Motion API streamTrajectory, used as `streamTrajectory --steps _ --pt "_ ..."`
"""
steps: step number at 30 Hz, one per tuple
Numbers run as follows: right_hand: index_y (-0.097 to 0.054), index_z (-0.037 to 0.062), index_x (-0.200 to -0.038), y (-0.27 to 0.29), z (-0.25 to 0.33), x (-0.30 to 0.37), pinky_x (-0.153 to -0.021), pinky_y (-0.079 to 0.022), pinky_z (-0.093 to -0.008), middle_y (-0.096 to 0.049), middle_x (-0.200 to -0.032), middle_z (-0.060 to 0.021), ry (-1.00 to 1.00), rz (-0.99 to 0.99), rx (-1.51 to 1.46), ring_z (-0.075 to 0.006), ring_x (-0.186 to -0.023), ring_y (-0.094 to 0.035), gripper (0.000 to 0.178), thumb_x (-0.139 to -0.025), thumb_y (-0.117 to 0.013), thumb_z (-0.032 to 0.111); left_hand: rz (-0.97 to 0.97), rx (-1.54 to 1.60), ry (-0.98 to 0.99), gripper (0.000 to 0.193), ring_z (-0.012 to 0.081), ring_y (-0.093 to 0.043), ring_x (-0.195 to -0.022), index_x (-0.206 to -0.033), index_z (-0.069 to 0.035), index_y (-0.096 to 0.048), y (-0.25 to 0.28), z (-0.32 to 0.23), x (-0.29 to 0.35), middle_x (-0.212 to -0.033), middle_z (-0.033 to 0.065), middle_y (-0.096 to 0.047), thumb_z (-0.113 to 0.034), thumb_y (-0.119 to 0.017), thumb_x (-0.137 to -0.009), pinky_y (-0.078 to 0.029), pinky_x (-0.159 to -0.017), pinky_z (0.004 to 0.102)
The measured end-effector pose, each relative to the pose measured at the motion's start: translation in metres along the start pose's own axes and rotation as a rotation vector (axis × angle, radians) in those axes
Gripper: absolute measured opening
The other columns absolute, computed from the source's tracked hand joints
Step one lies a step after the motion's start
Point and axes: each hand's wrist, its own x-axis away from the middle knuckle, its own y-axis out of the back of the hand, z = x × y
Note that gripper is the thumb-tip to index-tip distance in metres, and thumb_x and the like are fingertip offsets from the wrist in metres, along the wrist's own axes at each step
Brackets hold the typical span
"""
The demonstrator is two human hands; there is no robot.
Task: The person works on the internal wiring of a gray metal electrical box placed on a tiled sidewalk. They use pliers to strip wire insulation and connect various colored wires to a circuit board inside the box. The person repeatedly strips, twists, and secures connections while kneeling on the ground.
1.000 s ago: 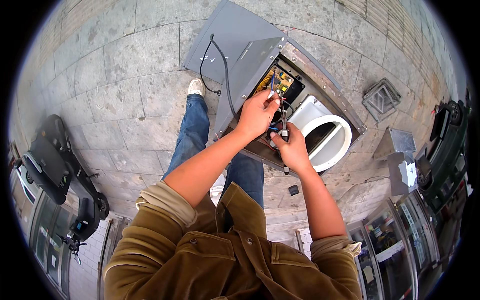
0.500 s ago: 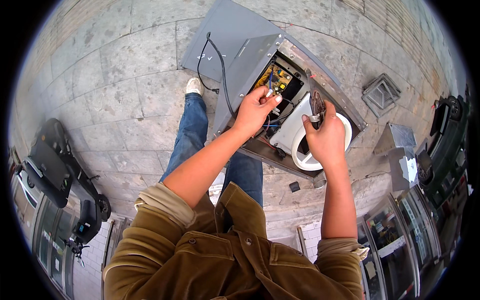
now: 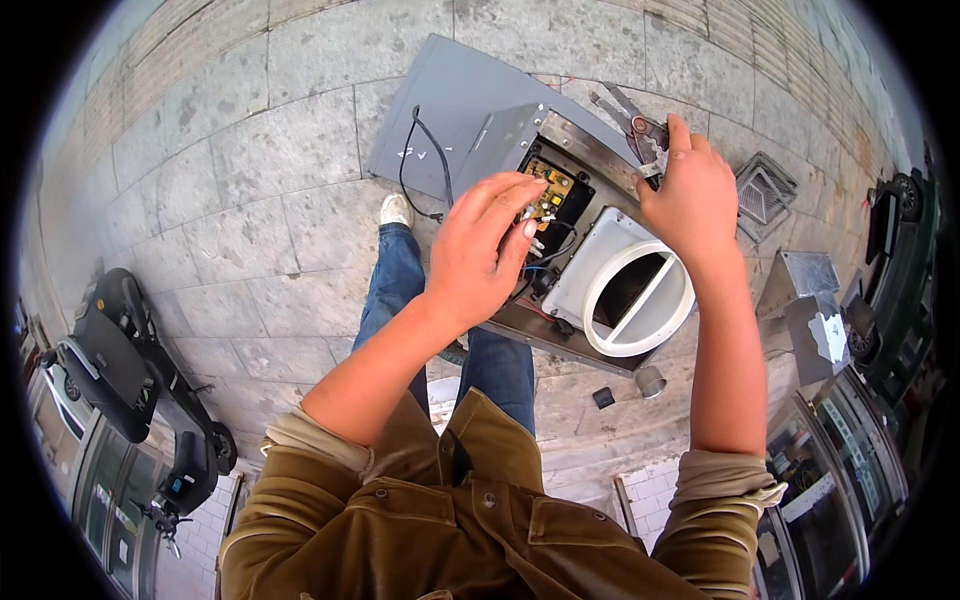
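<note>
The grey metal range hood (image 3: 515, 130) lies on the pavement with its inside exposed. My left hand (image 3: 478, 245) hovers over its circuit board (image 3: 548, 190), thumb and fingers apart and nothing seen between them; the hand hides part of the board and wiring. In my right hand (image 3: 690, 195) is a pair of worn pliers (image 3: 637, 125), jaws spread and pointing up and left, beyond the hood's right edge. Between the hands sits a white round vent collar (image 3: 640, 345) with a crossbar, on a pale housing (image 3: 590, 245). Loose wires (image 3: 555, 255) run beside it.
A black power cord (image 3: 407, 150) loops over the grey panel (image 3: 400, 115). To the right lie a mesh filter (image 3: 765, 195) and a bent metal box (image 3: 800, 290). A small black block (image 3: 603, 398) and a metal cup (image 3: 650, 382) are near. A scooter (image 3: 150, 370) stands left.
My left hand has opened from a pinch on a wire end near the board. My right hand has carried the pliers up and right, away from the vent collar, and their jaws now spread.
</note>
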Motion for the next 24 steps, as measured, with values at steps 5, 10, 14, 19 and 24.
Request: streamTrajectory --steps 5,10,14,19,24 --pt "-0.045 -0.0013 -0.137 0.007 0.014 0.036 -0.089 -0.048 -0.0346 -0.061 -0.106 -0.0169 -0.196 -0.043 -0.669 -0.0251 -0.094 -0.061 0.073 -0.074 -0.078 0.018 -0.075 0.203 0.126 0.024 0.0172 -0.06 -0.102 -0.117 -0.001 -0.062 0.022 0.0 -0.028 -0.108 0.0101 -0.064 -0.007 -0.058 -0.094 -0.05 -0.085 0.0307" --pt "-0.041 -0.0037 -0.14 -0.011 0.029 0.122 -0.088 -0.04 -0.0259 -0.055 -0.095 -0.0023 -0.424 0.225 -1.655 -0.0112 -0.092 -0.05 0.07 -0.082 -0.072 0.02 0.054 0.146 0.243 0.022 0.0156 -0.064 -0.091 -0.115 0.001 -0.063 0.036 0.021 0.011 -0.103 0.0103 -0.064 0.0 -0.058 -0.093 -0.053 -0.081 0.0274" --pt "-0.034 -0.005 -0.143 -0.05 0.062 0.198 -0.087 -0.04 -0.0263 -0.055 -0.096 -0.003 -0.744 0.342 -1.871 -0.0117 -0.092 -0.051 0.078 -0.083 -0.072 0.027 0.201 0.072 0.28 0.02 0.0165 -0.065 -0.091 -0.11 0.001 -0.066 0.042 0.025 0.044 -0.101 0.0107 -0.066 0.002 -0.06 -0.09 -0.054 -0.078 0.0279" --pt "-0.03 -0.0101 -0.142 -0.083 0.085 0.236 -0.095 -0.043 -0.0376 -0.052 -0.124 -0.0215 -0.567 0.282 -1.168 -0.0283 -0.105 -0.053 0.09 -0.08 -0.076 0.036 0.239 0.004 0.327 0.021 0.0149 -0.062 -0.084 -0.108 -0.001 -0.066 0.043 0.018 0.066 -0.098 0.009 -0.066 0.003 -0.062 -0.088 -0.05 -0.071 0.0264" --pt "-0.041 -0.0079 -0.137 -0.088 0.092 0.24 -0.094 -0.043 -0.0439 -0.052 -0.119 -0.0223 -0.421 0.237 -0.668 -0.0384 -0.108 -0.052 0.085 -0.073 -0.08 0.032 0.244 0.018 0.36 0.022 0.0125 -0.058 -0.076 -0.106 -0.002 -0.067 0.042 0.014 0.098 -0.096 0.0073 -0.064 0.005 -0.064 -0.085 -0.047 -0.067 0.0252"
